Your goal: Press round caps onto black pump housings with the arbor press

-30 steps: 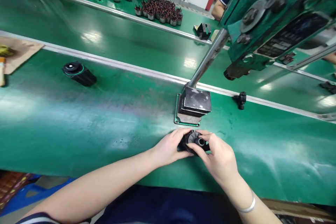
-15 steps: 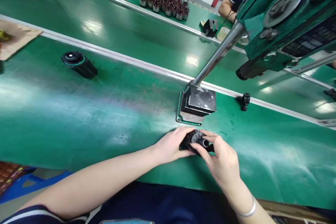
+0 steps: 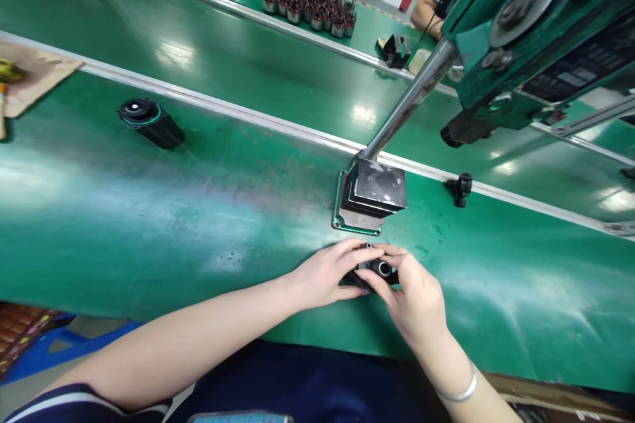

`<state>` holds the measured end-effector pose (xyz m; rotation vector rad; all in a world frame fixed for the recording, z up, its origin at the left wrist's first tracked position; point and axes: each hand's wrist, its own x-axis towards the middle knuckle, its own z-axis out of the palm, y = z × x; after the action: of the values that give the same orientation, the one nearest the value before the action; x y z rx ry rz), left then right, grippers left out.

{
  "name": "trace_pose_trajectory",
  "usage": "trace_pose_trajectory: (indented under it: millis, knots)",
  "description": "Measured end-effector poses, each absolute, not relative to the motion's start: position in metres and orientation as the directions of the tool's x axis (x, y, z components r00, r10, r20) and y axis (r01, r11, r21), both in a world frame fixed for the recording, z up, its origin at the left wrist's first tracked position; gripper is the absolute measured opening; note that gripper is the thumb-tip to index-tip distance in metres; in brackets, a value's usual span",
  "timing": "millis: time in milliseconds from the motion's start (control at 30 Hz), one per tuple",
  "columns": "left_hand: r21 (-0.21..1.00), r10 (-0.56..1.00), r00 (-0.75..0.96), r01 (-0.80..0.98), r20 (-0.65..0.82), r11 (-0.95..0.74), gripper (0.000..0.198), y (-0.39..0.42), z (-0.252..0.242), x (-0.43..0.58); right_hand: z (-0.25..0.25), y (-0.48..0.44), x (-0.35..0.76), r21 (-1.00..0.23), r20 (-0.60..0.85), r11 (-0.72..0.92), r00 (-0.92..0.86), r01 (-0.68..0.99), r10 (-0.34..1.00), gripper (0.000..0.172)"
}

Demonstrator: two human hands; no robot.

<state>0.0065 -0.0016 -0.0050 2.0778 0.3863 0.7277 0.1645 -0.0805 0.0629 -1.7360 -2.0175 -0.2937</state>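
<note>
Just in front of the press base, both hands hold a black plastic housing with a round, hollow spout (image 3: 381, 269). My left hand (image 3: 333, 274) is closed around the left side of the housing, with its index finger now reaching across the top. My right hand (image 3: 415, 294) grips the spout end from the right, thumb in front and fingers behind. The fingers hide much of the housing. Beyond my hands, a dark metal block (image 3: 380, 185) sits on the press's base plate (image 3: 358, 223).
The green press head (image 3: 516, 46) overhangs at upper right on a steel column (image 3: 409, 99). A black cylinder with a green ring (image 3: 151, 122) lies at left; a small black fitting (image 3: 461, 189) is at right. Co-workers' arms show beyond several copper-wound parts (image 3: 312, 3).
My left index finger has come over the top of the housing, covering its ribbed face. The spout has tipped slightly toward me. Both hands stay in nearly the same place.
</note>
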Motion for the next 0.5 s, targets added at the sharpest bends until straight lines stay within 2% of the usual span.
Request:
trace_pose_trajectory:
  millis: [200, 333, 400, 500]
  knots:
    - [0.818, 0.522, 0.784, 0.034, 0.334, -0.574, 0.062, -0.002, -0.008, 0.013, 0.054, -0.081, 0.166, -0.198, 0.461, 0.157, -0.049, 0.968, 0.886, 0.035]
    - [0.784, 0.541, 0.771, 0.088, 0.337, -0.614, 0.065, 0.006, 0.02, 0.008, 0.094, -0.075, 0.195, -0.224, 0.363, 0.201, -0.11, 0.954, 0.925, 0.052]
    - [0.759, 0.538, 0.738, 0.054, 0.408, -0.649, 0.065, 0.019, 0.046, 0.004, 0.139, -0.069, 0.217, -0.286, 0.482, 0.19, -0.03, 0.939, 0.876, 0.05]
    - [0.729, 0.556, 0.67, 0.032, 0.492, -0.683, 0.062, 0.048, 0.088, 0.008, 0.223, -0.053, 0.245, -0.406, 0.775, 0.244, 0.191, 0.88, 0.602, 0.045]
